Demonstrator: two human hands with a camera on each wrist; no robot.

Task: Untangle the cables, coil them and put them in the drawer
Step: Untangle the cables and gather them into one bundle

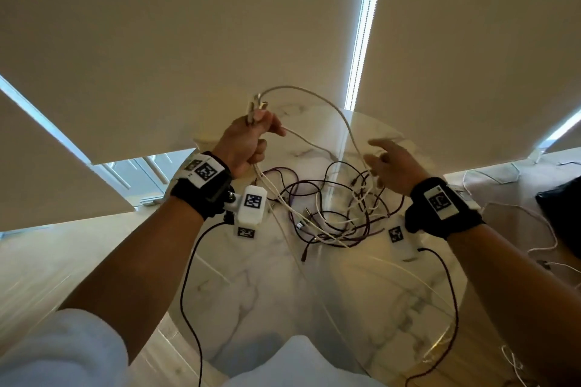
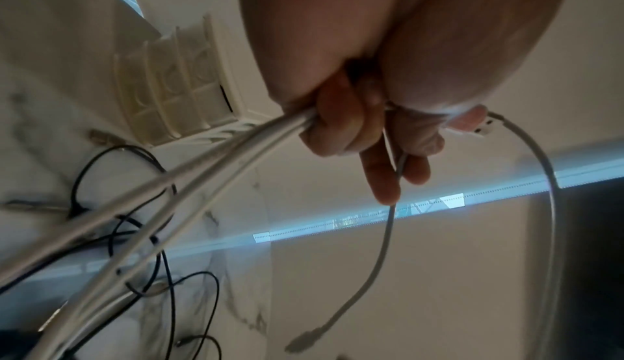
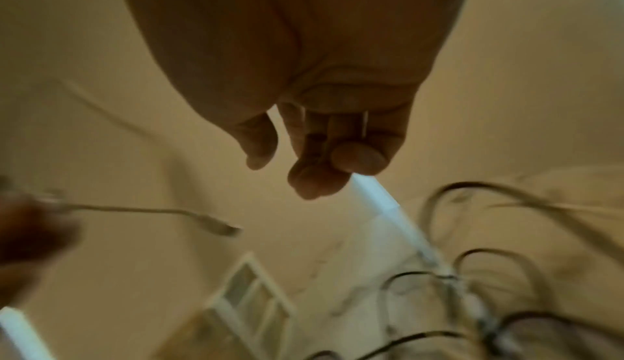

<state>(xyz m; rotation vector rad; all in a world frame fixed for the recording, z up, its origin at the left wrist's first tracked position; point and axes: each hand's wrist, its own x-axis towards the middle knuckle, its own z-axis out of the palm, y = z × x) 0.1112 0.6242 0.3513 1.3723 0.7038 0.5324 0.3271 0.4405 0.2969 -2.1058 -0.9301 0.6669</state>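
Note:
A tangle of dark purple and white cables [image 1: 330,210] lies on the round marble table [image 1: 251,292]. My left hand [image 1: 248,141] is raised above it and grips a bundle of white cable [image 2: 202,173], with the plugs [image 1: 257,104] sticking up out of the fist. From the fist a white loop [image 1: 330,107] arcs right and drops into the tangle. A USB plug [image 2: 482,128] shows beside the left hand's fingers [image 2: 337,131]. My right hand [image 1: 377,154] hovers beside that loop with relaxed fingers [image 3: 314,168] and holds nothing. No drawer is in view.
Pale roller blinds [image 1: 220,25] hang behind the table. To the right, a covered surface [image 1: 503,192] carries more loose white cable [image 1: 540,229] and a dark object [image 1: 562,207]. Black wrist-camera leads [image 1: 188,276] hang from both wrists over the table's near edge.

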